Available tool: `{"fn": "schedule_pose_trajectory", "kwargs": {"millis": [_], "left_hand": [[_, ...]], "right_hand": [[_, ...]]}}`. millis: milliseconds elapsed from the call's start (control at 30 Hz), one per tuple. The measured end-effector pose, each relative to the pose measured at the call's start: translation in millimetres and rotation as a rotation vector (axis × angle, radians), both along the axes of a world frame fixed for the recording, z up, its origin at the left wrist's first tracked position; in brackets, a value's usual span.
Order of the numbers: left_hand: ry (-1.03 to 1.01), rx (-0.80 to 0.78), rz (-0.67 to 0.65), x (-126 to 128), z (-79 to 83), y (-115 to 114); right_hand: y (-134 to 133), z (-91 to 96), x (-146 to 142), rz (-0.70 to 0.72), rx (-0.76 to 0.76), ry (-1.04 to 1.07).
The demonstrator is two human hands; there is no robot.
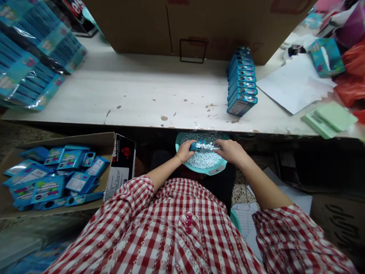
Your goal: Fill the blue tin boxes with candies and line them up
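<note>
1. Left hand (184,151) holds small teal mint box (197,145) in narrow grip, over lap.
2. Right hand (230,151) narrow, fingers at white mints (199,160); holding anything: can't tell.
3. Mints lie in teal basin (213,171) under hands.
4. Box likely light, stiff: grip by sides. Mints likely slippery.

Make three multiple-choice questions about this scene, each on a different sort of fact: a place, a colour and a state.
1. Where does the row of blue boxes stand?
A. On the floor
B. On the white tabletop
C. In the person's lap

2. What colour is the basin of white pellets?
A. Red
B. Yellow
C. Teal

3. What is the left hand doing?
A. Gripping a small blue box
B. Lying open on the tabletop
C. Holding a red bag

Answers:
1. B, the row stands upright on the tabletop, beyond the hands.
2. C, the rim shows teal around the pellets.
3. A, the fingers close on the box above the basin.
</note>
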State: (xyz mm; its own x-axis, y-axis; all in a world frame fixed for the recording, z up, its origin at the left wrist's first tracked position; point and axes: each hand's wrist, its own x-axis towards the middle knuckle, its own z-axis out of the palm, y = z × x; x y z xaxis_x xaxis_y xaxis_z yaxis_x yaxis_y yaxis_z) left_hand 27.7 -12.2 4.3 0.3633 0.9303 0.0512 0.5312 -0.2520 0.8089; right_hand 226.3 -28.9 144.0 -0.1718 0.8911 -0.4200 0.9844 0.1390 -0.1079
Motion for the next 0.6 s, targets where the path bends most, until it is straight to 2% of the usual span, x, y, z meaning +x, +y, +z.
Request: {"fn": "schedule_pose_trajectory", "kwargs": {"millis": [167, 267, 333, 400, 467, 533, 600], "left_hand": [[-0.002, 0.022, -0.002, 2.5, -4.3, -1.4], [-0.071, 0.019, 0.035, -4.4, -4.4, -0.6], [-0.156, 0.0, 0.101, -15.0, -3.8, -0.1], [-0.237, -0.036, 0.19, -27.9, -3.5, 0.1], [-0.291, -0.08, 0.267, -38.6, -4.0, 0.1], [-0.328, -0.116, 0.313, -43.7, -4.9, 0.0], [-0.359, -0.139, 0.327, -43.6, -5.9, 0.1]], "right_hand": [[-4.4, 20.3, -35.1, 0.139, 0.047, -0.169], [-9.9, 25.4, -23.6, 0.152, 0.079, -0.17], [-12.5, 17.0, -1.8, 0.107, 0.096, -0.169], [-13.5, -5.2, 19.9, 0.03, 0.061, -0.185], [-13.0, -39.2, 28.9, -0.06, -0.044, -0.195], [-11.2, -78.0, 19.1, -0.132, -0.142, -0.165], [-8.0, -113.2, -5.5, -0.154, -0.182, -0.117]]}}
